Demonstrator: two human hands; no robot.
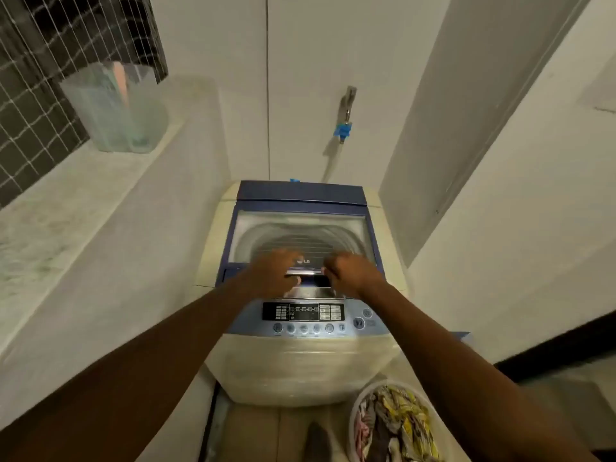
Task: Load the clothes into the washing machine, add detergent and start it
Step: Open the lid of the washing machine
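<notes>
A cream top-loading washing machine [300, 371] with a blue lid [300, 195] stands against the wall ahead. The drum shows through the lid's glass window [300, 228]. My left hand [275, 270] and my right hand [351, 271] are both at the lid's front edge, on either side of the silver handle [305, 272]. Their fingers curl around that edge. Motion blur hides the fingertips. The control panel [305, 313] lies just in front of my hands. A round white basket [357, 403] full of mixed clothes [396, 425] sits on the floor at the lower right.
A wall tap [346, 105] with a blue fitting hangs above the machine. On the ledge at the left, beside a netted window, stands a translucent plastic container [116, 111]. Walls close in on both sides. My foot [316, 441] is on the floor before the machine.
</notes>
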